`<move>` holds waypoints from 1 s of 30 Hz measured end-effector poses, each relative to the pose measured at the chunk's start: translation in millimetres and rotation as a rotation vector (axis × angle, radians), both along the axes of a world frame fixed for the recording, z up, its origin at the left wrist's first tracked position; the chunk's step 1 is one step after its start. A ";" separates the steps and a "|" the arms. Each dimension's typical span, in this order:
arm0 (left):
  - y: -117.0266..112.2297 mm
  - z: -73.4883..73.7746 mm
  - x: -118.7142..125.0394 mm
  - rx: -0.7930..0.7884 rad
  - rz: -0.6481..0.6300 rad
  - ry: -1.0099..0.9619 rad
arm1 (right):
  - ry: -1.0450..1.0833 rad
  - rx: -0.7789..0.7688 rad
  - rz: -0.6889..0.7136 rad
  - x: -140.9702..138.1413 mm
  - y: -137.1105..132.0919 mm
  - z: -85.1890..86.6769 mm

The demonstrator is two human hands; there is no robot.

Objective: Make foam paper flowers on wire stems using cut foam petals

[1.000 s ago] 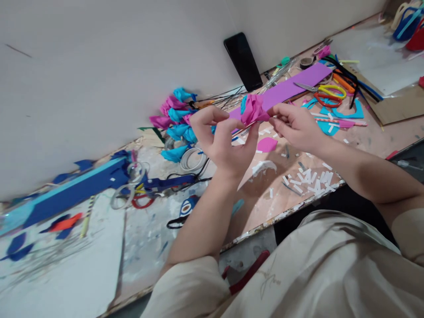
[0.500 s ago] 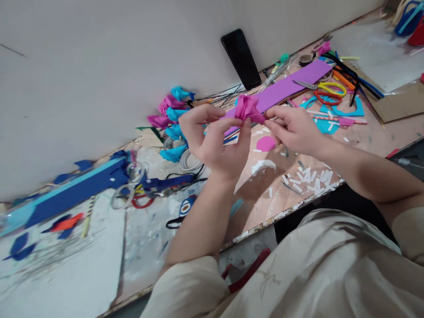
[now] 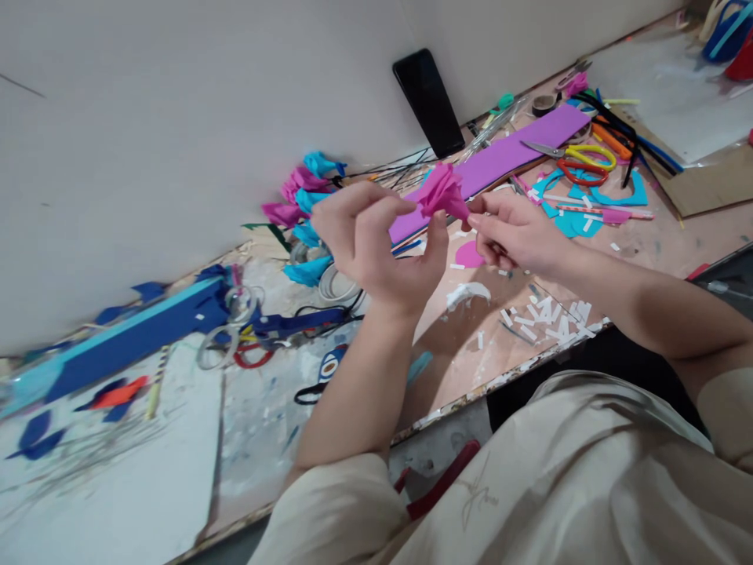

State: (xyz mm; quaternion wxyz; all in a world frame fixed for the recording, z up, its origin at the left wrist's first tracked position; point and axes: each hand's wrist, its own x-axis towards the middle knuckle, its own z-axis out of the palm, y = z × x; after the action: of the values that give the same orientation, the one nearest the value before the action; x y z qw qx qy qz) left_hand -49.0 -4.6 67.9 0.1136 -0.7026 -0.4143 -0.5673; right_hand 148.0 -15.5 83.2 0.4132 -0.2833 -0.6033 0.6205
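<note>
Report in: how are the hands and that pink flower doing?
Right hand pinching pink flower by its narrow end. Left hand beside it, thumb and fingers apart, contact unclear. Purple strip behind, seemingly not in the way.

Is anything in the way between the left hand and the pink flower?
No, nothing visible is. The left hand curves close beside the flower, though I can't tell if its thumb touches. The right hand pinches the flower's narrow end. The purple strip lies behind, not between.
</note>
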 end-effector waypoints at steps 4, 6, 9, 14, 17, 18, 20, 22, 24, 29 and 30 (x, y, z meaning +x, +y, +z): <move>-4.4 7.3 3.8 -0.078 -0.133 0.000 | 0.062 -0.096 -0.007 2.0 5.2 -0.9; -6.7 10.7 6.2 -0.075 -0.117 0.016 | 0.082 -0.116 -0.003 2.3 5.9 -0.6; -8.8 14.0 8.9 -0.097 -0.046 0.055 | 0.080 -0.125 -0.004 1.6 4.7 0.6; -7.3 12.4 8.7 -0.146 -0.035 0.061 | 0.051 -0.127 0.001 0.4 2.0 1.9; -3.5 7.2 4.4 -0.140 -0.033 0.041 | 0.056 -0.130 0.009 0.3 1.3 1.6; -2.1 4.8 2.5 -0.127 -0.024 0.039 | 0.060 -0.134 0.010 0.1 1.2 1.4; 0.5 -0.5 -0.7 -0.110 -0.013 0.044 | 0.075 -0.148 0.019 -0.5 1.2 0.8; 2.0 -6.1 -2.3 -0.133 -0.035 0.066 | 0.093 -0.167 0.038 -1.3 1.3 -0.1; 1.9 -10.7 -2.0 -0.167 -0.069 0.100 | 0.112 -0.187 0.054 -1.8 1.6 -0.9; -2.8 -9.4 1.7 -0.106 -0.032 0.034 | 0.127 -0.215 0.054 0.0 2.8 -1.1; -3.7 -6.3 2.3 -0.101 -0.023 -0.003 | 0.126 -0.213 0.050 0.5 3.0 -0.7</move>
State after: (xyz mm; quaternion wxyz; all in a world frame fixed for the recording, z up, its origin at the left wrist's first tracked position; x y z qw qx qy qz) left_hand -46.8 -8.3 61.5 0.0708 -0.7113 -0.4347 -0.5479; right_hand 148.5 -12.5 82.5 0.4022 -0.2709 -0.5136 0.7079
